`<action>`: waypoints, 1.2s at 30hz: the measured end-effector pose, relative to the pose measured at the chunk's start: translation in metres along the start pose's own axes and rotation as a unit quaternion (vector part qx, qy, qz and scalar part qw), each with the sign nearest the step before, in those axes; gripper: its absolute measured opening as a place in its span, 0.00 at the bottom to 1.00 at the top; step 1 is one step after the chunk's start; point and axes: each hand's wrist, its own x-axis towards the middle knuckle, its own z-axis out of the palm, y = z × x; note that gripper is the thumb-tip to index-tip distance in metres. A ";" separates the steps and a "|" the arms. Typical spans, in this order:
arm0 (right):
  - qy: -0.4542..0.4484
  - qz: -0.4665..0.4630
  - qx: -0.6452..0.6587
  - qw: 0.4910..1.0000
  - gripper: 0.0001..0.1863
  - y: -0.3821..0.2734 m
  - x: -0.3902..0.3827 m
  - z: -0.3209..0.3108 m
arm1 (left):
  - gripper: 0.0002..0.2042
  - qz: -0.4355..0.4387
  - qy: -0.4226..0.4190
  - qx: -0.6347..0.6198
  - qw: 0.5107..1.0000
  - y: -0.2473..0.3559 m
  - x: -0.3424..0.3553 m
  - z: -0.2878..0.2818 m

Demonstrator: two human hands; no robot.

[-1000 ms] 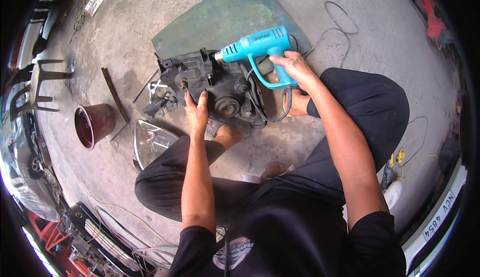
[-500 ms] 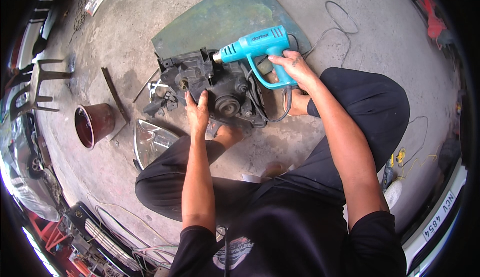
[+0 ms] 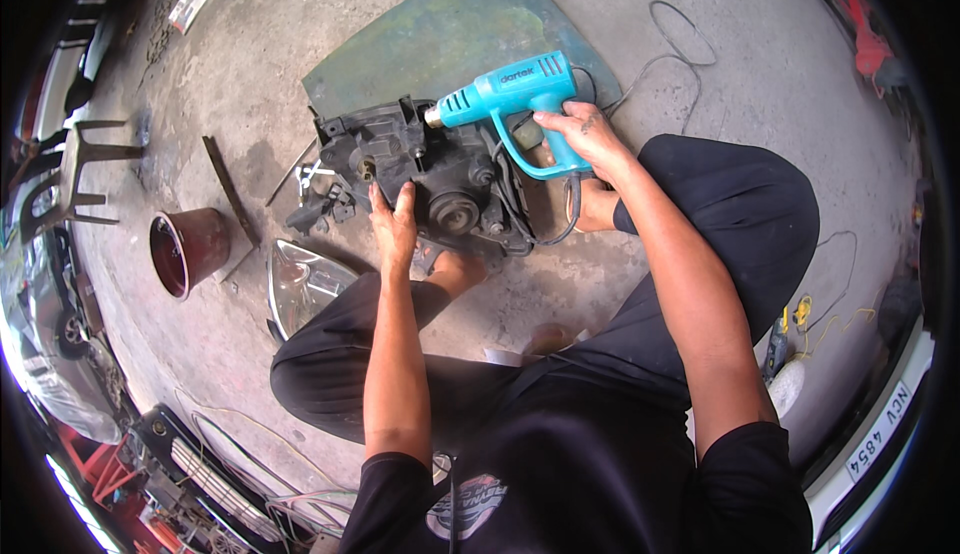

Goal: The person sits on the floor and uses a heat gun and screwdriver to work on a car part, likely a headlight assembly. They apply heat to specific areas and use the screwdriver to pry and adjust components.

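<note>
My right hand (image 3: pixel 588 136) is wrapped round the handle of a turquoise heat gun (image 3: pixel 520 86). Its metal nozzle points left, at the upper edge of a black car headlight housing (image 3: pixel 405 149) with its back side up. At the housing's near left edge, my left hand (image 3: pixel 393 219) grips it, thumb and a finger lying on top; the other fingers are partly hidden. A round cap (image 3: pixel 455 212) sits on the housing, right of that hand. The gun's dark cord (image 3: pixel 575 199) loops down from the handle.
A greenish sheet panel (image 3: pixel 430 39) lies beyond the housing. Another headlight (image 3: pixel 305 279) rests by my left knee, with a dark red bucket (image 3: pixel 188 249) and a thin bar (image 3: pixel 228 186) farther left. Cable (image 3: pixel 690 59) coils at the far right. My legs frame the work.
The heat gun and my right hand have shifted very slightly left. My left hand and the headlight housing look nearly the same.
</note>
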 end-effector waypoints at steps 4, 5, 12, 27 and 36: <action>0.007 -0.001 -0.001 1.000 0.20 0.003 0.002 -0.001 | 0.45 -0.028 -0.010 -0.019 0.999 0.021 -0.007 -0.003; 0.010 0.000 -0.002 1.000 0.20 0.004 0.002 -0.002 | 0.45 -0.037 -0.015 -0.028 0.999 0.026 -0.010 -0.002; 0.003 0.001 0.003 1.000 0.17 0.002 0.002 0.001 | 0.45 -0.006 -0.002 -0.010 1.000 0.001 0.000 -0.002; -0.001 0.008 0.005 1.000 0.17 0.003 0.003 -0.003 | 0.43 -0.025 -0.003 -0.027 0.999 0.025 -0.009 -0.002; 0.000 0.003 0.002 1.000 0.17 0.001 0.001 -0.004 | 0.43 -0.015 0.001 -0.025 1.000 0.021 -0.007 0.000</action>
